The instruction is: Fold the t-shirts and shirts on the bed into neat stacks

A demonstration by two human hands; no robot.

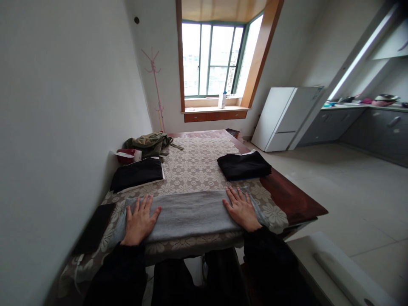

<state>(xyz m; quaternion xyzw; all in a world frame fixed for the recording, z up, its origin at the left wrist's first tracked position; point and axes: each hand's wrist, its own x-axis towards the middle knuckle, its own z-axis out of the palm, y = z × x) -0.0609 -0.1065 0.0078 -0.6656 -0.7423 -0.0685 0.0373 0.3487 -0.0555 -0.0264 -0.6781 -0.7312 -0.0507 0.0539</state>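
We see both hands laid flat on a grey folded cloth (191, 214) that lies across the near edge of the table (293, 199), stretched lengthwise from left to right. The left hand (139, 221) rests palm down on the cloth's left end, fingers spread and pointing away from us. The right hand (242, 209) rests palm down on the right end, fingers likewise spread. Neither hand grips anything: both are fully open and press on the fabric. Dark sleeves cover both forearms.

The cloth sits on a lace tablecloth (194, 165) with a flower pattern, which covers most of the wooden tabletop; bare wood shows at the right edge. Just beyond the right hand lies a folded black garment (244, 165), apart from the grey cloth. Beyond the left hand lies a second folded dark garment (137, 173) with a pale edge beneath it. Farther back on the left we note a crumpled olive garment (149, 143) and a red and white object (126, 156) beside it; what that object is we cannot tell. A dark flat thing (94, 227) lies at the table's left edge beside the wall.

Across the room stand a window (212, 59), a pink coat stand (156, 85), a white fridge (287, 117) and a kitchen counter (366, 108).
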